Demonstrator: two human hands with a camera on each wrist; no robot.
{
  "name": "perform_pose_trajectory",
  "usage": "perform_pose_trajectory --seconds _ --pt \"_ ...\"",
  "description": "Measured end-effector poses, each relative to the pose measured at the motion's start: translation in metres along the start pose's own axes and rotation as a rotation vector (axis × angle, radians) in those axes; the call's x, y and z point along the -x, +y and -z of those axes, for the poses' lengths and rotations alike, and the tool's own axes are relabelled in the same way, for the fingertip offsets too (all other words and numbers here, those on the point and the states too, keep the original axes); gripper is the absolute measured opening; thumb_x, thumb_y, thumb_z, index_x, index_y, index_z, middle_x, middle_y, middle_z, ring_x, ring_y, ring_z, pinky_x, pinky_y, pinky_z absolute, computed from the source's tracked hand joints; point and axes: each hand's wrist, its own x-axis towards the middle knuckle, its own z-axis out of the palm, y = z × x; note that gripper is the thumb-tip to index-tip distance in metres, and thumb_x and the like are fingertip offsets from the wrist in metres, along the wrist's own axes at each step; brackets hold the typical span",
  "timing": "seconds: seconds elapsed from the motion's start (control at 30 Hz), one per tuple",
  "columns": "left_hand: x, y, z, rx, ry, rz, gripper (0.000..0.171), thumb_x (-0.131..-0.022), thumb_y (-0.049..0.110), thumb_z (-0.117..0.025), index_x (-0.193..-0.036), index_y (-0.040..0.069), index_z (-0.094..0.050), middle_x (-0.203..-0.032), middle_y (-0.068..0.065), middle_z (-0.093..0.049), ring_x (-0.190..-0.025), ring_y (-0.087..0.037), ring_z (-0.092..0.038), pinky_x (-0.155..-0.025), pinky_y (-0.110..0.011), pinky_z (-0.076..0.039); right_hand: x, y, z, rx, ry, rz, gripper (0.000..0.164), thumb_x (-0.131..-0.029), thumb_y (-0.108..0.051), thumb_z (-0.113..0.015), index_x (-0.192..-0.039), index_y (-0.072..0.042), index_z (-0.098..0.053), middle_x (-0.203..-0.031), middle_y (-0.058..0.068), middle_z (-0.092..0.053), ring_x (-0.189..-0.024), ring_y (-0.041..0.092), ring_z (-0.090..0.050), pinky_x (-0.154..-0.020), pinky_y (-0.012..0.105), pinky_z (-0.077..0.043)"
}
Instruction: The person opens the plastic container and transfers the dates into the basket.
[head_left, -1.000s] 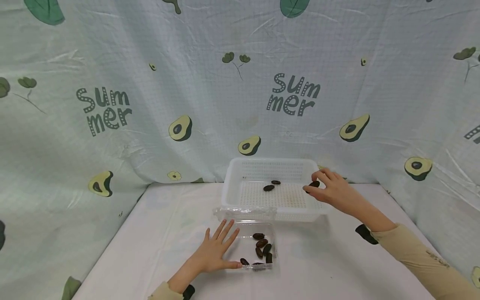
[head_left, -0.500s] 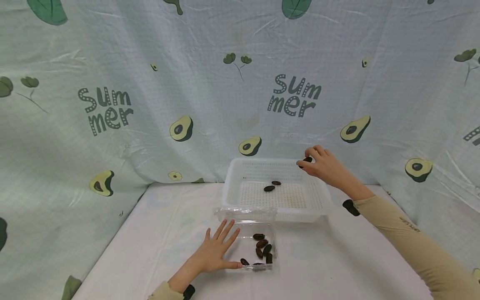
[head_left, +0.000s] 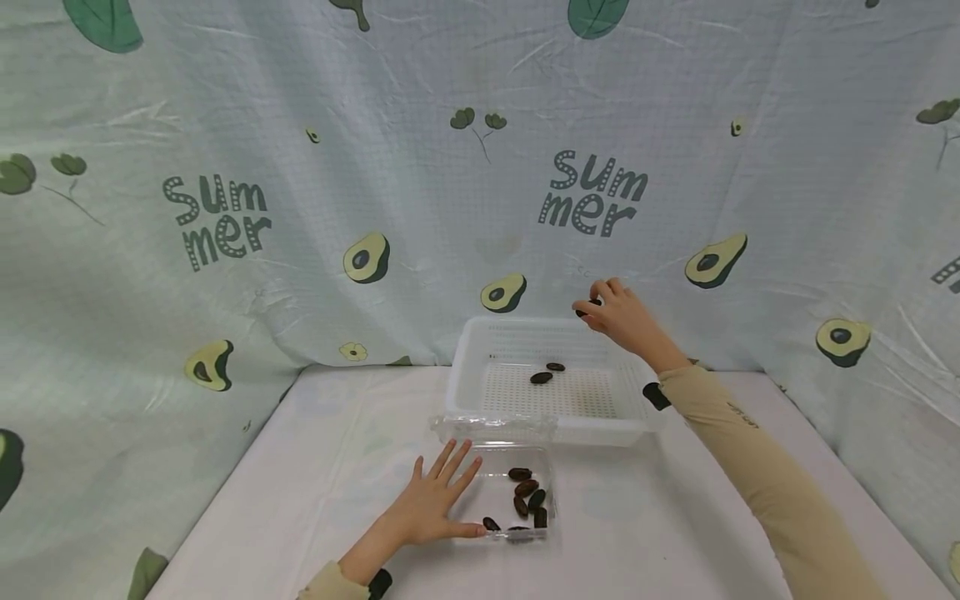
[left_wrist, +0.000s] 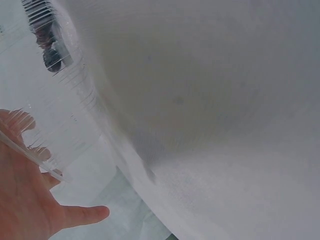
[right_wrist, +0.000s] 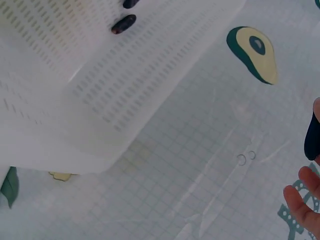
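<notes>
My right hand pinches a small dark oval fruit that looks like a date, held up over the far rim of the white perforated basket. In the right wrist view the pinched fruit is cut off by the frame's edge. Two more dark fruits lie on the basket floor. Fingers spread, my left hand rests at the left side of a clear plastic box, thumb on its near edge. Several of the same brown fruits are gathered in the box's right half.
The box's clear lid stands folded back against the front of the basket. A white cloth covers the table. Behind the basket hangs a pale curtain printed with avocados and lettering.
My right hand has risen with the dark fruit from the basket's right side and moved leftward to the far rim. The left hand, the box and the basket stay put.
</notes>
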Motion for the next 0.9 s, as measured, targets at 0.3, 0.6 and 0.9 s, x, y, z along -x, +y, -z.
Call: perform_pose_trajectory --seconds 0.3,0.6,0.9 --pt "0.0 0.001 0.002 0.002 -0.007 0.002 0.092 -0.075 0.07 -0.046 -0.144 0.015 -0.018 -0.152 -0.01 -0.006 -0.138 -0.035 -0.008 -0.09 -0.07 -0.024 0.003 0.005 -0.029 0.003 -0.057 -0.072 0.02 -0.08 -0.016 -0.066 -0.097 -0.015 -0.055 -0.09 0.015 -0.048 -0.075 0.028 -0.041 -0.052 0.037 -0.04" --pt "0.002 0.002 0.002 0.002 -0.026 0.019 0.092 -0.075 0.071 -0.044 -0.144 0.015 -0.018 -0.152 -0.01 -0.006 -0.138 -0.035 -0.006 -0.091 -0.069 -0.024 0.008 -0.001 -0.041 0.059 -0.166 -0.064 0.017 -0.083 -0.015 -0.063 -0.095 -0.015 -0.052 -0.086 0.013 -0.045 -0.072 0.025 -0.036 -0.054 0.037 -0.036" --pt "0.002 0.002 0.001 0.018 -0.036 0.02 0.092 -0.075 0.071 -0.043 -0.144 0.016 -0.017 -0.152 -0.009 -0.005 -0.138 -0.034 -0.005 -0.092 -0.069 -0.022 0.012 -0.003 -0.056 0.242 -0.155 -0.006 0.016 -0.082 -0.022 -0.064 -0.095 -0.019 -0.054 -0.088 0.014 -0.05 -0.071 0.025 -0.039 -0.051 0.034 -0.035"
